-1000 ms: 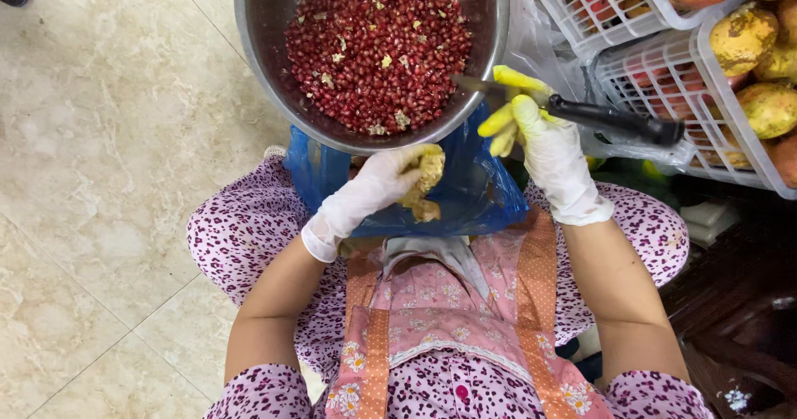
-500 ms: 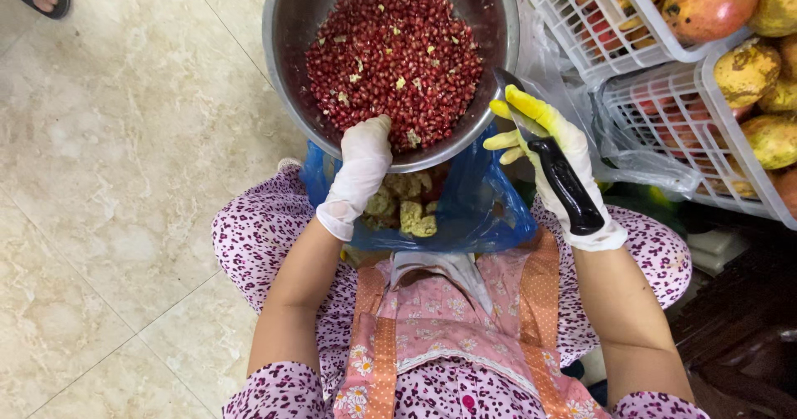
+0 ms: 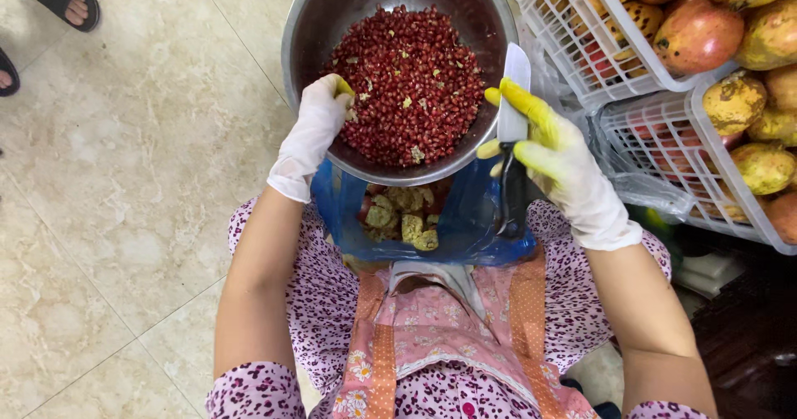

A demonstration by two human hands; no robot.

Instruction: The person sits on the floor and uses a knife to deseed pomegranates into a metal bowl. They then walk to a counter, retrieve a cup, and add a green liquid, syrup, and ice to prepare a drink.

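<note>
Two gloved hands work over a steel bowl (image 3: 311,21) of pomegranate seeds (image 3: 411,83): the right hand (image 3: 552,158), grip closed round a knife (image 3: 512,137), blade up; the left hand (image 3: 320,124), fingers curled, reaches among the seeds. The upright blade could nick the left hand, or the bowl could tip onto the blue bag (image 3: 469,228) of peel.

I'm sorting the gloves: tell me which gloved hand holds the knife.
The right hand, its glove stained yellow, grips the black-handled knife with the blade pointing up beside the steel bowl. The left hand holds no tool; its fingers rest among the seeds.
</note>
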